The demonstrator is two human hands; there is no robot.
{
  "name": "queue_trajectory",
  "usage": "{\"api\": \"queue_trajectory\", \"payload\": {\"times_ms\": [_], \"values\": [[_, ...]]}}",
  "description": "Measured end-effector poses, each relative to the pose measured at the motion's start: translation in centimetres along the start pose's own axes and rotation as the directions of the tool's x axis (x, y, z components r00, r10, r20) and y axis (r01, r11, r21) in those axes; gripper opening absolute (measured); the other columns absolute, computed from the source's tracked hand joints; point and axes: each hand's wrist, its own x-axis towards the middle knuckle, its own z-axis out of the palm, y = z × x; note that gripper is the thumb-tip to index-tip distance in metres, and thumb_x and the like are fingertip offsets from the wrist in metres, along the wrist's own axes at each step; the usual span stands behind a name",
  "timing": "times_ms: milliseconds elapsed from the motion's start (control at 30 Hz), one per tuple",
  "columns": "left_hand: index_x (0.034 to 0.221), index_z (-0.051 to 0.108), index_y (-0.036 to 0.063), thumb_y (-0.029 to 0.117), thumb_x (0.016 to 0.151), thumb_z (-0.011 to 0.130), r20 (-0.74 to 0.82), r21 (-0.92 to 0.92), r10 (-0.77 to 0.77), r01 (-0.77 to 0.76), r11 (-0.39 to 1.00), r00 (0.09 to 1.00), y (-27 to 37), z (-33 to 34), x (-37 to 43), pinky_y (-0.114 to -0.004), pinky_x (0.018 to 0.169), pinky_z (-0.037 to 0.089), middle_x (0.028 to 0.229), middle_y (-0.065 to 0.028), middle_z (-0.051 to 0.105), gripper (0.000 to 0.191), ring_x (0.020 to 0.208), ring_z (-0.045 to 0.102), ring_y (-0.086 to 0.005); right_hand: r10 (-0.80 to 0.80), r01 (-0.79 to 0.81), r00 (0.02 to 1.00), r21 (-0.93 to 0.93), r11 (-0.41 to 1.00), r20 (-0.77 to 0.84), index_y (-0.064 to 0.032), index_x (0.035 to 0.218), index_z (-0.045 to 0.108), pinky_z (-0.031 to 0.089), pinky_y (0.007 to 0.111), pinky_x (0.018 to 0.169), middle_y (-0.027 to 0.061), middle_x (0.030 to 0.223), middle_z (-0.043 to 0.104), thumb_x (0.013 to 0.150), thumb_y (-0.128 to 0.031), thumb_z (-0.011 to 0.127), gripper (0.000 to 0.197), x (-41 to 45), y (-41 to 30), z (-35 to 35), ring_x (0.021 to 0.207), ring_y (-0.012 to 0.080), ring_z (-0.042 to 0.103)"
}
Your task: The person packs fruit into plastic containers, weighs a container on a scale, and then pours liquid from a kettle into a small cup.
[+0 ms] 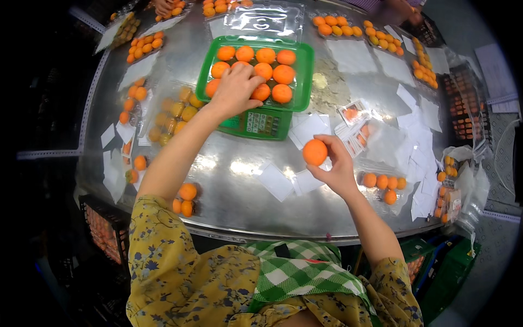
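Note:
My right hand [337,161] holds one round orange fruit [314,152] above the steel table, right of the green digital scale [281,127]. On the scale sits a green tray [309,73], and within it lies an open clear plastic clamshell with rows of orange fruits [283,74]. The clamshell's lid [265,20] is folded back past the tray's far side. My left hand [238,88] reaches over the left part of these rows, fingers curled down among the fruits. It hides part of the rows, and whether it grips a fruit cannot be seen.
Filled clear packs [176,112] stand left of the scale. Printed cards [353,131] and white sheets [416,163] lie to the right, near a partly filled pack [384,186]. Along the far edge are more packs [335,26] and other people's hands [163,7]. Crates [102,229] flank the table.

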Motion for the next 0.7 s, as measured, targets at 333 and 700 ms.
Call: {"api": "queue_trajectory", "payload": {"times_ms": [333,700], "values": [[0.098,0.053,0.0104,0.016,0.058,0.075,-0.012,-0.11,-0.036,0.035,0.993,0.999,-0.1,-0.3,0.0,-0.038,0.087,0.034,0.095,-0.0047,0.054,0.046,0.1,0.045,-0.0228,0.008,-0.007,1.0,0.206,0.978,-0.004,-0.0024,0.116,0.047,0.044,0.028,0.082,0.008,0.106,0.056,0.068,-0.009,0.068,0.053,2.4,-0.1,0.2,0.093,0.0162,0.056],[0.114,0.048,0.0011,0.008,0.069,0.069,0.064,-0.996,-0.523,0.022,-0.085,0.85,4.3,-1.0,-7.4,-0.029,0.08,0.048,0.103,-0.0079,0.055,0.05,0.089,0.057,-0.0148,0.093,-0.188,0.974,0.506,0.842,0.208,-0.0012,0.116,0.046,0.047,0.027,0.073,0.0115,0.108,0.056,0.076,-0.016,0.066,0.047,8.2,-1.1,2.3,0.088,0.0154,0.058]]}}
